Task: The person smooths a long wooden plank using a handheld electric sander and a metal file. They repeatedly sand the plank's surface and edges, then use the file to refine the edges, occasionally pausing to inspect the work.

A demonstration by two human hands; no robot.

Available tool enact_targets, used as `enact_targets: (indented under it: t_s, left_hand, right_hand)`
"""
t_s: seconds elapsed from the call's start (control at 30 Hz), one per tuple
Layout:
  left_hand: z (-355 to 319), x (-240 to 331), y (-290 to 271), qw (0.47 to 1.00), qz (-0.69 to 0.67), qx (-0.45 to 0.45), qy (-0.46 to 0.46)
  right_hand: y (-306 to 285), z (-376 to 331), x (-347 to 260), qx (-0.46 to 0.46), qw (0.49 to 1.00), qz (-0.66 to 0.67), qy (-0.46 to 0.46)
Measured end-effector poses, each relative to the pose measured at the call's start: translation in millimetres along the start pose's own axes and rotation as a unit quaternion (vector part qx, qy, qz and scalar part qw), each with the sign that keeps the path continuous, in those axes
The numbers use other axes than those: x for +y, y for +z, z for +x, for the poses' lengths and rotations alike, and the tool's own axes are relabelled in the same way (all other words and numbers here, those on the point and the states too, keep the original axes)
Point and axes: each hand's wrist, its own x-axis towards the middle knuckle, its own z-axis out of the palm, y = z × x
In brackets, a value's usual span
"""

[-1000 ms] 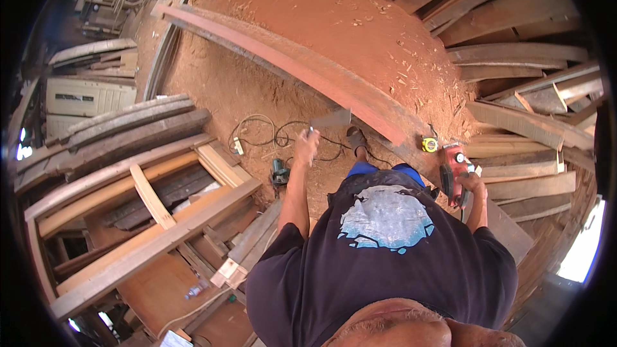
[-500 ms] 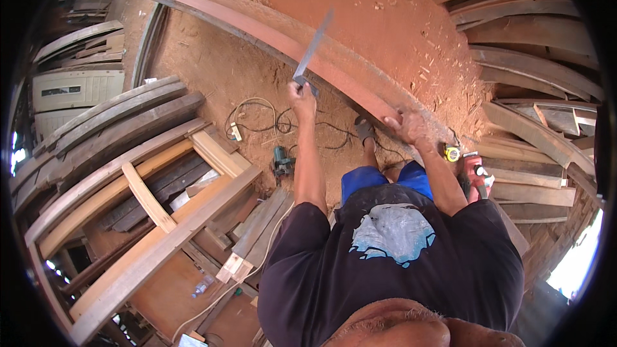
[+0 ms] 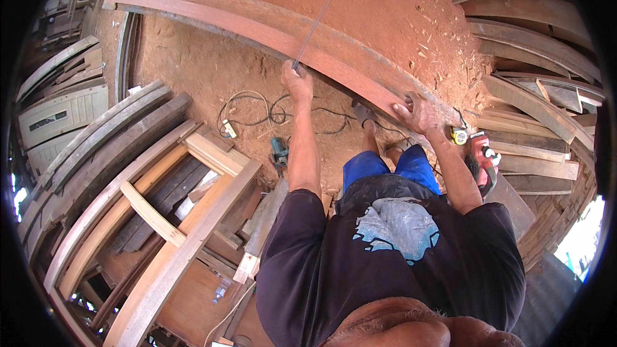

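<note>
A long, narrow reddish board [image 3: 257, 31] runs from the far left toward the right, lying on a wider sawdust-covered plank [image 3: 366, 51]. My left hand [image 3: 297, 83] is closed round the stock of a try square [image 3: 316, 24] at the board's near edge. The square's thin metal blade reaches away across board and plank, seen nearly edge-on; its stock is mostly hidden in my fingers. At the board's right end my right hand [image 3: 419, 115] grips it, thumb and fingers bent about the end.
Beside my right forearm are a yellow tape measure [image 3: 459, 135] and a red power tool [image 3: 481, 157]. A green power tool [image 3: 279, 153] and a looped cable [image 3: 276, 115] lie on the ground. Curved timbers [image 3: 533, 45] are stacked right; a wooden frame [image 3: 173, 250] stands left.
The try square has turned from showing its blade's broad face to nearly edge-on. My right hand's fingers have bent more at the board's end. The whole view has shifted slightly.
</note>
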Motion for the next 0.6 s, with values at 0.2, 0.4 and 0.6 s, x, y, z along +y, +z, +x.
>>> enact_targets:
  t_s: [0.2,0.4,0.6]
  left_hand:
    - [-3.5,-10.8,5.9,0.999,-0.018,-0.005,-0.026]
    - [-5.5,0.7,-1.9,0.993,-0.073,-0.015,-0.092]
    - [-78.4,36.6,-29.3,0.980,-0.102,-0.009,-0.170]
  right_hand:
    - [-2.1,-1.0,-5.3,0.004,1.000,-0.004,-0.010]
    - [1.1,-6.7,-9.1,0.025,0.999,-0.029,-0.034]
    - [-3.2,-13.2,1.3,0.005,0.997,-0.014,-0.075]
